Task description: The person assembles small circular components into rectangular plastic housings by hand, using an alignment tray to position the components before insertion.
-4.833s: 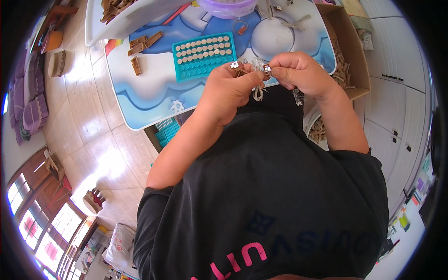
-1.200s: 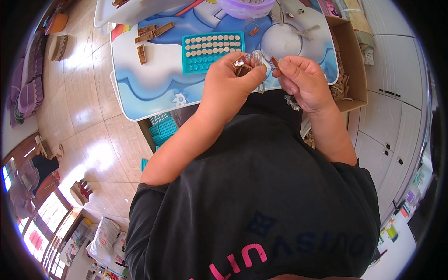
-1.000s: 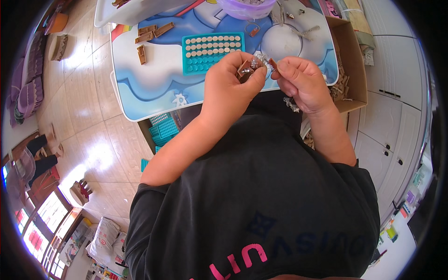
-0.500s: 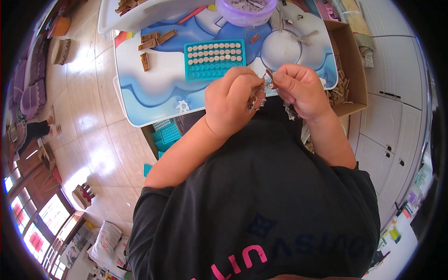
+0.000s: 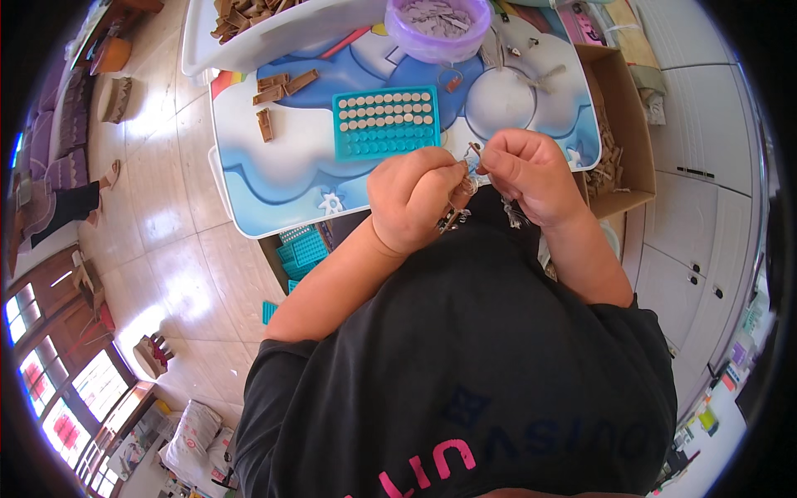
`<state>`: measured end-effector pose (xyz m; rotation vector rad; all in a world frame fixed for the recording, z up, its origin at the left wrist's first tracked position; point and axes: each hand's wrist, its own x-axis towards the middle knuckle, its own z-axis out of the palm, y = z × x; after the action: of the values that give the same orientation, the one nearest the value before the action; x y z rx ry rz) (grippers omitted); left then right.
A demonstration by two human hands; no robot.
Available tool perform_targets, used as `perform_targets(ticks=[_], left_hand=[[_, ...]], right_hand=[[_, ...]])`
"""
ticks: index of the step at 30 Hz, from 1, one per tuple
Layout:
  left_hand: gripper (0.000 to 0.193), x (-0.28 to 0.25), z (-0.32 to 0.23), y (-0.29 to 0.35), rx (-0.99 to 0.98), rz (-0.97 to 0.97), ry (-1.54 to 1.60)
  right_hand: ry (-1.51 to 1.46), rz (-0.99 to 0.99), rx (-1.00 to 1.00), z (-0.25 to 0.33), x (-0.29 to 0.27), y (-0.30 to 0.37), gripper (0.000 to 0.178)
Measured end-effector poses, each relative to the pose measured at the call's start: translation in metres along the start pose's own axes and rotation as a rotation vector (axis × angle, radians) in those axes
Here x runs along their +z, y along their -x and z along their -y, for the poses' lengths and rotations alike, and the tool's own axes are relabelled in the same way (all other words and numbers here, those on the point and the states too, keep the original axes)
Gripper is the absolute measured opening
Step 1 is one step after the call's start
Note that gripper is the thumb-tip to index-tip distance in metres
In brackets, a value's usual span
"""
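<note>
My left hand (image 5: 413, 197) is closed in front of my chest, just off the table's near edge. Small shiny, silvery bits and brown slivers (image 5: 452, 219) stick out beneath its fingers; their kind is too small to tell. Close on its right, my right hand (image 5: 531, 176) pinches a small thin brown piece (image 5: 474, 149) between thumb and forefinger. Fine clear or silvery strands show between the two sets of fingertips. A dark, silvery frayed bundle (image 5: 514, 216) hangs under my right hand. Beyond my left hand lies a teal tray (image 5: 387, 152) of round wells, partly filled with beige discs (image 5: 386, 111).
Loose brown pieces (image 5: 285, 85) lie on the blue-and-white table (image 5: 290, 178). A white bin (image 5: 249, 51) of brown pieces and a purple bowl (image 5: 437, 50) of greyish pieces stand behind. A cardboard box (image 5: 635, 166) is at the right, more teal trays (image 5: 303, 251) below left. A person stands far left.
The whole view has shifted slightly, with table and hands appearing lower. My hands stay close together, still gripping the small pieces. At far left, the person's legs have moved.
</note>
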<state>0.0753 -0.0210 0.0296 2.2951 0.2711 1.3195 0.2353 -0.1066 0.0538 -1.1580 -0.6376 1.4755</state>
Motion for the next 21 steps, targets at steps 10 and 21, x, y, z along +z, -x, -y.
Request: perform_targets(ticks=[10,21], left_hand=[[0.031,0.003,0.001,-0.002,-0.057,-0.016,-0.002],[0.012,-0.004,-0.015,-0.019,-1.269,0.075,0.871]], right_hand=[[0.160,-0.017,-0.098,0.008,-0.001,0.001,0.011],[0.261,-0.112,-0.162,0.005,-0.008,0.001,0.014]])
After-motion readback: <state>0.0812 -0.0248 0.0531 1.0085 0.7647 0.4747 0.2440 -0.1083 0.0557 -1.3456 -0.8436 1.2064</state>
